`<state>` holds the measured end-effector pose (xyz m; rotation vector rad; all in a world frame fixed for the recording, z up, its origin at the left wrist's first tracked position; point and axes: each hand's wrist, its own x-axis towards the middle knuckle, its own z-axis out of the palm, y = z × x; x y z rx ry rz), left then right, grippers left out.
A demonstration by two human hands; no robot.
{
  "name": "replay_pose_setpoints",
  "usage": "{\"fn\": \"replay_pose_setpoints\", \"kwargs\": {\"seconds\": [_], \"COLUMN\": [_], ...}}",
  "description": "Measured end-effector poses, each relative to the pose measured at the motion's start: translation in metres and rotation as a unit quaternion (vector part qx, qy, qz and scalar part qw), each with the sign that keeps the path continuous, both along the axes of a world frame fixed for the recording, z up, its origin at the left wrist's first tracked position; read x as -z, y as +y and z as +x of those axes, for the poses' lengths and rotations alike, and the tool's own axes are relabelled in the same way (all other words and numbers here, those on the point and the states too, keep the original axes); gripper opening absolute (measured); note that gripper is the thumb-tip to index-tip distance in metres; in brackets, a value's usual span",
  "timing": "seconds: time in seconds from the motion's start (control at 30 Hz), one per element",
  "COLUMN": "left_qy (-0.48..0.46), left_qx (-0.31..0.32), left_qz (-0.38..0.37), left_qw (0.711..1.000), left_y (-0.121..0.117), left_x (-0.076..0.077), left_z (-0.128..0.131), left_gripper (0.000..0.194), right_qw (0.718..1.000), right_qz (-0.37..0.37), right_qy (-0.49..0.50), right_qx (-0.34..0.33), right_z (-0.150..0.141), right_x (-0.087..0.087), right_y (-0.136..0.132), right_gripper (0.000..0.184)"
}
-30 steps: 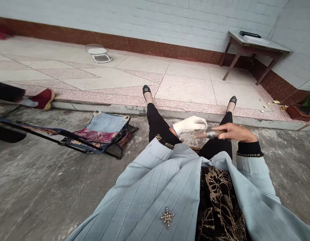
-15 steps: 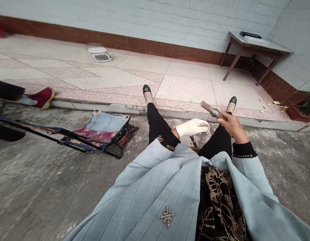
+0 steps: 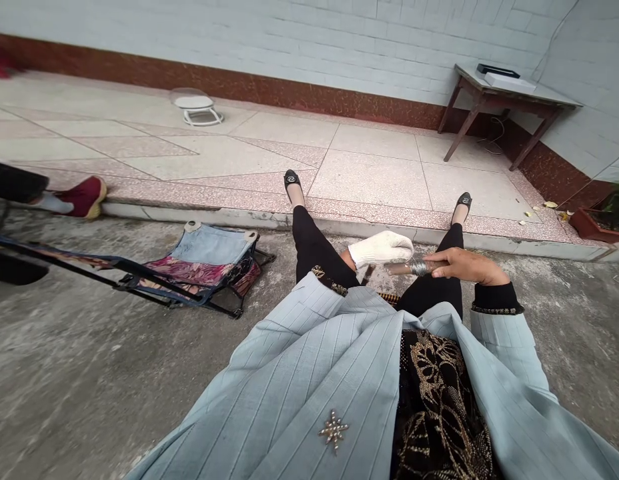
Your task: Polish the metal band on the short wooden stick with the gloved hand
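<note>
My right hand [image 3: 464,265] is bare and closed round a short wooden stick wound with wire [image 3: 398,269]; silvery coils [image 3: 418,267] wrap its middle. The stick lies nearly level, its free end pointing left under my left fingertips. My left hand [image 3: 382,249] wears a white knitted glove, its fingers curled together beside the coils. What lies inside them is hidden. Just below the glove shows a piece of a dark brown stick [image 3: 368,273]. Between my thighs a yellow-and-black strip [image 3: 389,298] is partly visible, mostly covered by my jacket.
A folding chair [image 3: 209,250] with patterned fabric stands at left, near another person's red shoe [image 3: 87,197]. My feet rest on a raised tiled step [image 3: 369,173]. Further off are a white stool [image 3: 197,107], a wooden table [image 3: 519,93] and a planter [image 3: 602,223].
My right hand has lowered and turned the wire-wound stick from slanting upward to nearly level, bringing its coils to the glove. My left hand has shifted slightly left and up.
</note>
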<state>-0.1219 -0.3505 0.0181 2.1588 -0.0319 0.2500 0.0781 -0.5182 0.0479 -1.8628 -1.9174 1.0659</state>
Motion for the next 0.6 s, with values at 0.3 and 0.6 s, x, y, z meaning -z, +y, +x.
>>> {"fn": "replay_pose_setpoints", "kwargs": {"seconds": [0.3, 0.6], "left_qy": [0.002, 0.008], "left_qx": [-0.059, -0.018], "left_qz": [-0.196, 0.094], "left_qw": [0.979, 0.995], "left_y": [-0.004, -0.01], "left_x": [0.014, 0.001], "left_z": [0.004, 0.002], "left_gripper": [0.025, 0.029], "right_qw": [0.924, 0.948], "right_qz": [0.198, 0.196], "right_qy": [0.281, -0.127], "right_qx": [0.169, 0.216], "right_z": [-0.014, -0.004], "right_x": [-0.011, 0.011], "right_y": [-0.001, 0.017], "right_gripper": [0.056, 0.049]}}
